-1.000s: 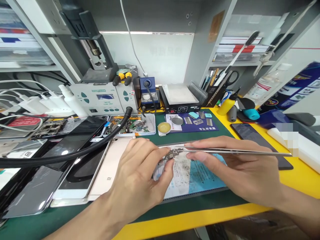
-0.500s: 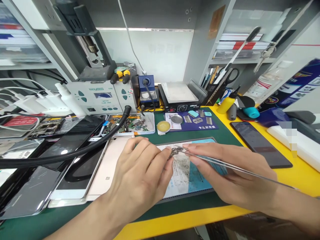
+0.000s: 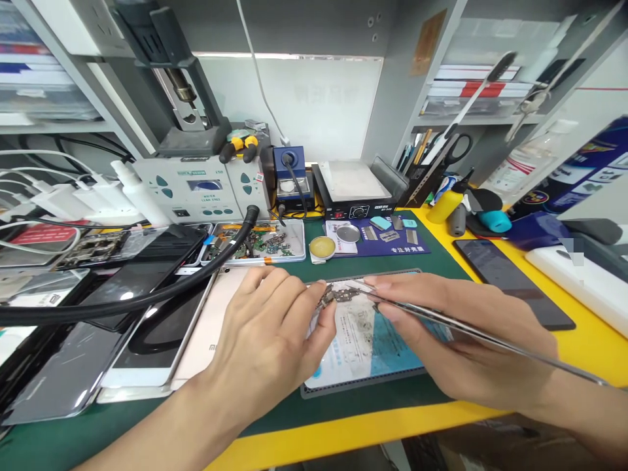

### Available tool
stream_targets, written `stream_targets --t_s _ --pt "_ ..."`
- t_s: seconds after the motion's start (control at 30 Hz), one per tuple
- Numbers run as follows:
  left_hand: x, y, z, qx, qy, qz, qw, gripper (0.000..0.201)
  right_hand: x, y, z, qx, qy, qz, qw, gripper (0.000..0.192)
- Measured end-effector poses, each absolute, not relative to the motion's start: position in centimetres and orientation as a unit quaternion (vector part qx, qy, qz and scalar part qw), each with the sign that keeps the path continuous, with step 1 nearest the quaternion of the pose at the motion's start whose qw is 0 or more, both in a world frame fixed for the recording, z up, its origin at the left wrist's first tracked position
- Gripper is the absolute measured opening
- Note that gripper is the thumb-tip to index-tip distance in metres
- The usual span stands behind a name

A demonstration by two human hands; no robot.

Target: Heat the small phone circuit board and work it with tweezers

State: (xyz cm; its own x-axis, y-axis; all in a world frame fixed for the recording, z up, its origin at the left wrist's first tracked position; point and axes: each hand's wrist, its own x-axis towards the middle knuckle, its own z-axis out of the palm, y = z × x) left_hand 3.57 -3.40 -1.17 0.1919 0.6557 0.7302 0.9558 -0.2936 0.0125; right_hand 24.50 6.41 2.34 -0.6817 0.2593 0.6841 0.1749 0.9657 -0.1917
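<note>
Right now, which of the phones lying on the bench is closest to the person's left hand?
The pale gold phone lying back-up: the left hand overlaps its right edge. The black-screened phones lie farther left, and the dark phone lies on the yellow strip beyond the right hand.

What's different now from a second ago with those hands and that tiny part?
The long metal tweezers in the right hand have tilted, the rear end dropping toward the yellow table edge. The left hand still pinches the small dark circuit board over the blue-and-white work mat; both barely shifted.
</note>
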Motion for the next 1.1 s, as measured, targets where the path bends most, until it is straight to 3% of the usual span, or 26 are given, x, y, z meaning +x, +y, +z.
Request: stream_targets --t_s 0.4,1.1 --pt "3.6 -3.59 -1.28 -0.748 -0.529 -0.331 0.225 0.02 24.38 6.85 1.89 -0.037 -0.925 0.079 0.37 0.016" --pt "3.65 -3.69 -1.07 -0.774 -0.502 -0.339 0.185 0.026 24.13 7.01 2.09 -0.048 -0.948 0.123 0.291 0.023"
